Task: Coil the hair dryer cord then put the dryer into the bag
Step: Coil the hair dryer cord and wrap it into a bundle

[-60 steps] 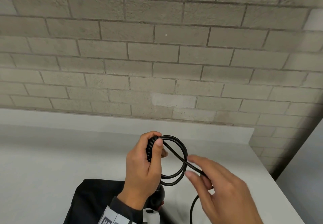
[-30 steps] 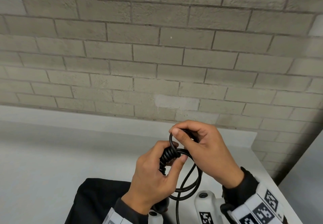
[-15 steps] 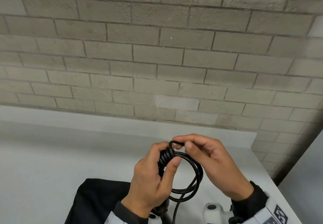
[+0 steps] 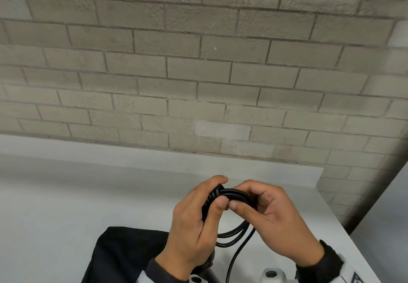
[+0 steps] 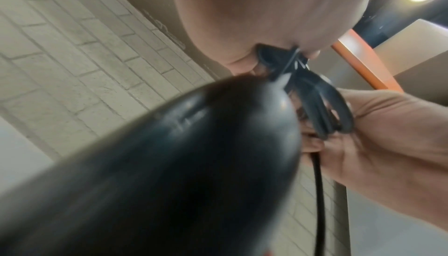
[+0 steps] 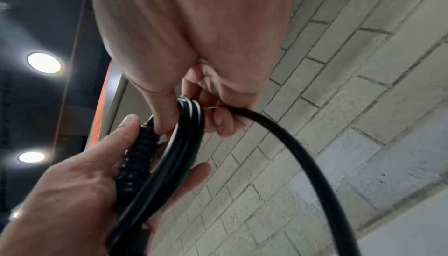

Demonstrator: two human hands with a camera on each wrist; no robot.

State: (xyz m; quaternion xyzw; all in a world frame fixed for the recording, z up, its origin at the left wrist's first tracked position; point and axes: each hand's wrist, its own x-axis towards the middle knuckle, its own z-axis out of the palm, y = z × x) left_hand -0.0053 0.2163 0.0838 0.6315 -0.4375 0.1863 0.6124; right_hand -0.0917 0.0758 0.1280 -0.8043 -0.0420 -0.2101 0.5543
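The black hair dryer cord (image 4: 234, 234) hangs in several loops between my two hands above the white table. My left hand (image 4: 196, 227) grips the ribbed strain relief (image 6: 137, 162) at the cord's root, thumb pressed on the loops. My right hand (image 4: 271, 218) pinches the top of the loops (image 6: 191, 110) between thumb and fingers. A free length of cord (image 6: 310, 164) trails down from the right hand. The dryer's black body (image 5: 169, 164) fills the left wrist view, blurred, below the left hand. The black bag (image 4: 123, 258) lies on the table under my left forearm.
A grey brick wall (image 4: 198, 73) stands right behind the white table (image 4: 66, 194). The table's right edge (image 4: 344, 234) runs close by my right wrist. Ceiling lamps (image 6: 43, 63) and an orange strip (image 5: 363, 64) show overhead in the wrist views.
My right hand brought another turn of cord up over the coil and now presses it against the loops held by my left hand. The loops hang tighter and both hands sit closer together.
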